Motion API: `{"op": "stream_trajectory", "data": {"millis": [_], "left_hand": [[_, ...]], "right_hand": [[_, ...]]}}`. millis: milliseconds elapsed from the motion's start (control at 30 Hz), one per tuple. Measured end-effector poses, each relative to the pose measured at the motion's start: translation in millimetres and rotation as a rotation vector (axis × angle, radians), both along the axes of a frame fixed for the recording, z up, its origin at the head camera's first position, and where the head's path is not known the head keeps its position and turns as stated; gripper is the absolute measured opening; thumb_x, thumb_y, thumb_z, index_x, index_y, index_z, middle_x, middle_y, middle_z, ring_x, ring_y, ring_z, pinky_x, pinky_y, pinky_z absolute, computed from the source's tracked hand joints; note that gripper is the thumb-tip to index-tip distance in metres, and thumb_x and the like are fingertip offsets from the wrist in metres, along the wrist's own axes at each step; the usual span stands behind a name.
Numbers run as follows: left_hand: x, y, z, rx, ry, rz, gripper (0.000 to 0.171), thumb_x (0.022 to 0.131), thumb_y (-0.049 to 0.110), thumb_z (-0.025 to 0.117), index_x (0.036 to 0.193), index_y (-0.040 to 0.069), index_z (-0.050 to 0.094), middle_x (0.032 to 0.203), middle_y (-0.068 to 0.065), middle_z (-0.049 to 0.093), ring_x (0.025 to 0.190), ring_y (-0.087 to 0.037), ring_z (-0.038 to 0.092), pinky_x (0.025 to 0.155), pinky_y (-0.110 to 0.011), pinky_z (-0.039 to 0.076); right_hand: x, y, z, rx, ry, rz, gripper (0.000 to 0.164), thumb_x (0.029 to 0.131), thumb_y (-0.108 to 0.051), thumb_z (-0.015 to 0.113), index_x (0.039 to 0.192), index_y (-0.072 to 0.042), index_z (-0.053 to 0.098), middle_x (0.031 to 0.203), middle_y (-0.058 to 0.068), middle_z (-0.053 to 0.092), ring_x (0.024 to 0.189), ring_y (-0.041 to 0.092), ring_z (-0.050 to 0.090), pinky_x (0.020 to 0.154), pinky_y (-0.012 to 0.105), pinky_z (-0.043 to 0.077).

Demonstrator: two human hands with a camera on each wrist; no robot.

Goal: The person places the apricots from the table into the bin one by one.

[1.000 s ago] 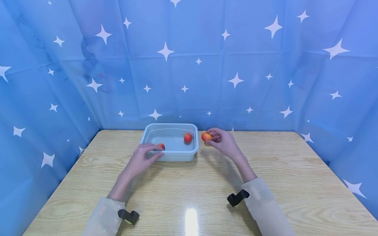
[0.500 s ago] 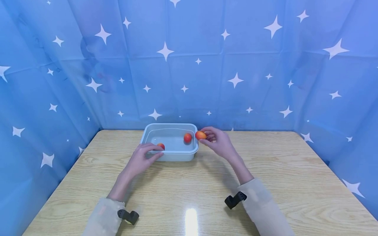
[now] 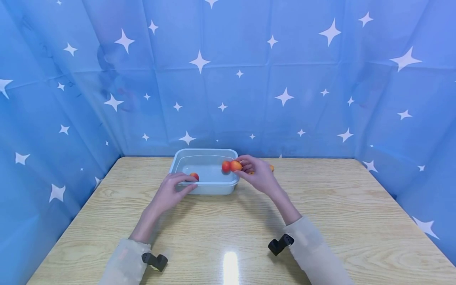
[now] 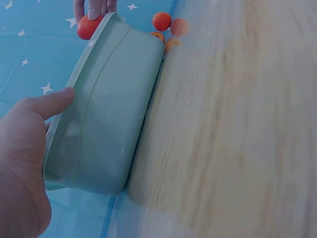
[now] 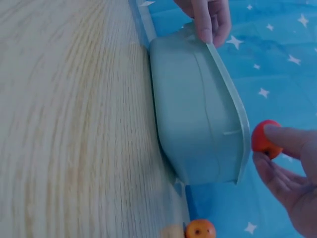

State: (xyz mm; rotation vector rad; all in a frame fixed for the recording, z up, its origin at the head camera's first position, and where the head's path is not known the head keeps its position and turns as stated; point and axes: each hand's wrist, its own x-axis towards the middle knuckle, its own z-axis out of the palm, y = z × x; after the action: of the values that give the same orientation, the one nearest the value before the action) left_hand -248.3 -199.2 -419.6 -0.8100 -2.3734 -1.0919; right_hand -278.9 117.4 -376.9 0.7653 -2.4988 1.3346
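Observation:
A pale blue-green plastic container [image 3: 217, 189] stands on the wooden table near its back edge. My left hand [image 3: 172, 193] grips its near left rim, thumb outside and fingers over the edge, as the left wrist view also shows. Between thumb and fingertips, my right hand [image 3: 260, 174] pinches a small red-orange fruit [image 3: 235, 166] at the right rim of the container. Inside lie two similar fruits: a red one [image 3: 226, 166] at the right, and another [image 3: 194, 176] partly hidden by my left fingers.
More small fruits lie on the table right of the container, mostly behind my right hand; one orange fruit [image 5: 200, 229] shows in the right wrist view. A blue star-patterned curtain [image 3: 228, 79] hangs close behind the table [image 3: 221, 229].
My right hand has moved left with the fruit, from beside the container to over its right rim. Orange fruit on the table now shows behind that hand. The left hand has stayed put.

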Motion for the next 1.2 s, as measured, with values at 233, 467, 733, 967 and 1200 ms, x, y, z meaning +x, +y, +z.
{"op": "stream_trajectory", "data": {"millis": [233,467,733,967,1200], "left_hand": [[-0.3,-0.3,-0.5,0.001,-0.004,0.003,0.015,0.088,0.015,0.08,0.103,0.017,0.078,0.098,0.008,0.074,0.097,-0.014,0.066,0.097,-0.043,0.043],[-0.5,-0.3,-0.7,0.002,0.003,0.002,0.015,0.088,0.015,0.08,0.103,0.015,0.078,0.098,0.009,0.073,0.096,-0.013,0.066,0.096,-0.042,0.044],[0.0,-0.2,-0.3,0.008,-0.011,-0.002,0.016,0.088,0.016,0.08,0.104,0.016,0.078,0.099,0.01,0.073,0.098,-0.012,0.066,0.097,-0.042,0.043],[0.0,-0.9,-1.0,0.01,-0.014,0.002,0.016,0.088,0.016,0.08,0.103,0.014,0.078,0.098,0.01,0.073,0.098,-0.012,0.066,0.097,-0.042,0.042],[-0.7,-0.9,-1.2,0.0,-0.022,0.01,0.017,0.088,0.018,0.08,0.105,0.017,0.078,0.1,0.011,0.073,0.099,-0.012,0.066,0.095,-0.041,0.042]], "right_hand": [[0.1,-4.0,-1.6,0.017,0.023,0.026,0.035,0.089,-0.009,0.079,0.122,-0.003,0.069,0.108,0.014,0.072,0.092,0.024,0.071,0.083,0.036,0.059],[-0.2,-5.7,-2.4,0.033,0.062,0.017,0.033,0.09,-0.006,0.077,0.12,0.001,0.069,0.102,0.014,0.071,0.091,0.024,0.071,0.083,0.038,0.059],[-2.8,-5.6,-0.5,0.032,0.086,0.018,0.028,0.092,-0.007,0.075,0.119,0.0,0.07,0.102,0.014,0.072,0.091,0.023,0.071,0.082,0.037,0.059],[-5.8,-2.8,0.2,0.014,0.069,0.012,0.03,0.094,-0.01,0.073,0.122,0.0,0.069,0.103,0.011,0.071,0.093,0.023,0.069,0.084,0.037,0.058],[-12.0,4.4,-0.1,-0.019,0.061,-0.003,0.031,0.095,-0.011,0.072,0.123,0.001,0.068,0.103,0.012,0.069,0.092,0.025,0.068,0.084,0.042,0.057]]}}
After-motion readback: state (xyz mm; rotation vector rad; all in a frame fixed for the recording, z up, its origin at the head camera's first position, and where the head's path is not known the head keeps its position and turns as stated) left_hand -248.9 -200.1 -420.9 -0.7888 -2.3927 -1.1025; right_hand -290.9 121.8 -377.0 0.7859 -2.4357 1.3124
